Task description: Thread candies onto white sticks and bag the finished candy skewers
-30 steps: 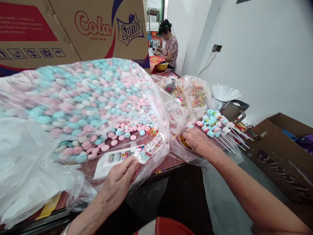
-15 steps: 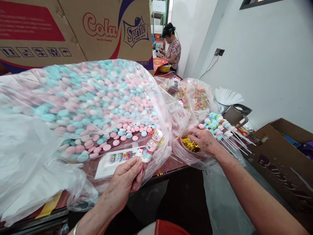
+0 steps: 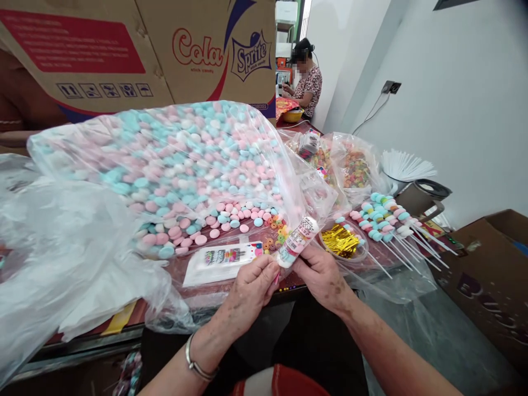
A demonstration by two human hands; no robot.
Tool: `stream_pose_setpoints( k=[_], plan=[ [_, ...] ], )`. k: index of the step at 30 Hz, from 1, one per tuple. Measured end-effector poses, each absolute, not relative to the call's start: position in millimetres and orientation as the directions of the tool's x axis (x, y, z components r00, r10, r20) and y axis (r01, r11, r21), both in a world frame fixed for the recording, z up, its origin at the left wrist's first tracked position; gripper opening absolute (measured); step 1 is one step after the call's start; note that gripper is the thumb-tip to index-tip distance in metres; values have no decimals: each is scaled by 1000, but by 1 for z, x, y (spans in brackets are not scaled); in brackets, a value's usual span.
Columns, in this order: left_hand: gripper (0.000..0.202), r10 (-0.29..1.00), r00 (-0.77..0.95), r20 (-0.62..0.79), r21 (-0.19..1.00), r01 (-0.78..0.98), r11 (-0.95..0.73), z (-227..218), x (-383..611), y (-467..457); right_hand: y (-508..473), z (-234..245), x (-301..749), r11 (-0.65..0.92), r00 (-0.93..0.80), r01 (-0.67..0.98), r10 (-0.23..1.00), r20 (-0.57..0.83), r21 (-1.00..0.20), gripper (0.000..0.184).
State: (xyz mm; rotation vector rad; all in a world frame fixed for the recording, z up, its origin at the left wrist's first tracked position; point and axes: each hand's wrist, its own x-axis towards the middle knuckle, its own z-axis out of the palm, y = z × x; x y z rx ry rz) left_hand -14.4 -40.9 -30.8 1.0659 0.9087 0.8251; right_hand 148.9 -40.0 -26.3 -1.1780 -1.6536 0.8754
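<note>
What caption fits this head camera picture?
The left hand and right hand hold a wrapped candy stick beside a big bag of pink and blue candies.

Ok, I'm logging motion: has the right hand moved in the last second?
Yes: right hand left the bowl of gold ties, leftward to the packaged candy stick.

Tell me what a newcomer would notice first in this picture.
The huge clear bag of pink, blue and white candies fills the left and middle of the view. Just in front of it, the left hand and right hand pinch a wrapped candy stick between them. To the right lies a row of candy skewers beside a heap of gold ties.
</note>
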Motion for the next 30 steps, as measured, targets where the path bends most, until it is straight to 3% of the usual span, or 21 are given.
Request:
stream_pose_setpoints(
  k=[4, 9, 16, 23, 28, 30],
  plan=[
    [26, 954, 237, -181, 980, -38, 195, -37, -17, -47, -43, -35, 134, 179, -140, 190, 978, 154, -965, 18],
    [25, 976, 144, -162, 967, -174, 186, -42, -18, -50, -47, -45, 123, 75, -124, 81, 990, 65, -994, 17],
    [27, 972, 146, -186, 933, -285, 221, -38, -20, -45, -54, -40, 128, 330, -78, 402, 942, 328, -854, 15],
    [30, 960, 142, -242, 868, -411, 280, -33, -12, -42, -54, -41, 121, 377, -42, 406, 918, 395, -832, 15],
    [29, 951, 178, -254, 833, -460, 309, -30, -13, -40, -51, -41, 113, 306, -33, 303, 950, 311, -903, 15],
    [28, 953, 176, -246, 847, -439, 300, -31, -13, -39, -51, -41, 111, 336, -44, 324, 939, 341, -884, 16]
  ],
)
